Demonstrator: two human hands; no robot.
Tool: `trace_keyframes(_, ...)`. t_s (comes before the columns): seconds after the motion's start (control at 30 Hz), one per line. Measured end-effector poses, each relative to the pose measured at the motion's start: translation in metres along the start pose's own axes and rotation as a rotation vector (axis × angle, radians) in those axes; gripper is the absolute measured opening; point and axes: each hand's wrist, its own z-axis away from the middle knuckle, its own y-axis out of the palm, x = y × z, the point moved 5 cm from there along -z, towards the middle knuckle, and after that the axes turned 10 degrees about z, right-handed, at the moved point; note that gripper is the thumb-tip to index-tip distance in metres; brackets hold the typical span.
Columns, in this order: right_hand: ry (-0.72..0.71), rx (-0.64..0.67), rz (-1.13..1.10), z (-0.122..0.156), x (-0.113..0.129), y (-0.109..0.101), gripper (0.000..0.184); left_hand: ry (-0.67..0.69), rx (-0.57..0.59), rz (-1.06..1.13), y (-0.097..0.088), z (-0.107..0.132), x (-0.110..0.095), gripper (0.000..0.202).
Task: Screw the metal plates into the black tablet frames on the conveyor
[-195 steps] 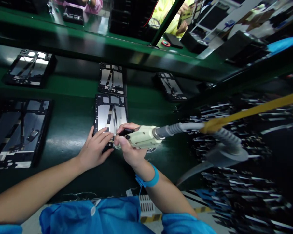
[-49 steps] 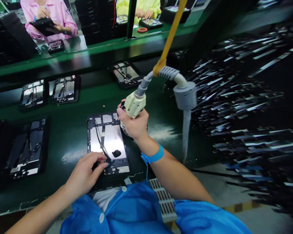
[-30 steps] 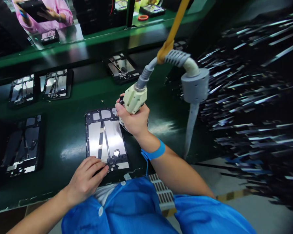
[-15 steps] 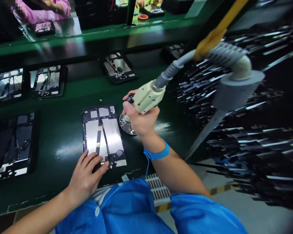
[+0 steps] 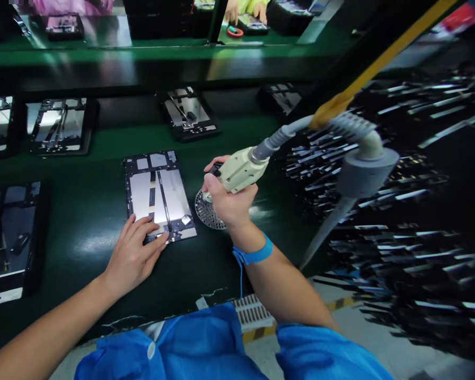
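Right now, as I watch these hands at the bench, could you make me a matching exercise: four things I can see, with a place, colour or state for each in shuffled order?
Things:
1. left hand
2. pale tool
3. wristband
4. round dish

Descriptions:
A. bright blue
B. resting on the near end of the open device
C. on the green bench
D. gripped by the right hand

Pairs: 1-B, 2-D, 3-A, 4-C

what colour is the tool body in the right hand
The tool body is pale cream with a greenish tint, shown in the head view.
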Motion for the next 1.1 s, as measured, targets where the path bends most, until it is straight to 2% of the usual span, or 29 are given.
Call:
trace_keyframes(0.17,0.026,0.011,0.002,0.001,-0.001,0.002,0.020,-0.011,0.022,-0.003,-0.001,-0.002,-0.002,0.030)
trace_keyframes(0.33,-0.008,0.002,-0.048,0.002,-0.006,0.002,0.024,-0.029,0.021,-0.008,-0.001,-0.001,-0.002,0.031)
trace_keyframes(0.5,-0.002,0.003,-0.001,0.001,-0.010,0.001,0.025,-0.056,0.005,0.008,0.001,0.001,0.000,0.028)
trace_keyframes(0.6,-0.011,-0.023,-0.010,0.000,0.001,-0.001,0.019,-0.072,-0.026,0.024,0.003,-0.003,0.004,0.026)
trace_keyframes(0.7,-0.041,-0.062,-0.087,0.005,0.022,-0.001,0.018,-0.088,-0.043,0.034,0.005,-0.009,0.008,0.023)
trace_keyframes(0.77,-0.052,-0.005,-0.156,0.014,0.035,0.006,0.020,-0.095,-0.034,0.043,0.006,-0.012,0.009,0.023)
trace_keyframes(0.93,-0.062,0.276,-0.240,0.046,0.052,0.031,0.028,-0.108,-0.020,0.057,0.005,-0.013,0.008,0.023)
trace_keyframes(1.0,-0.061,0.322,-0.251,0.053,0.051,0.037,0.030,-0.114,-0.014,0.057,0.004,-0.014,0.008,0.022)
trace_keyframes(1.1,-0.051,0.325,-0.261,0.055,0.047,0.040,0.032,-0.116,-0.010,0.054,0.004,-0.015,0.008,0.022)
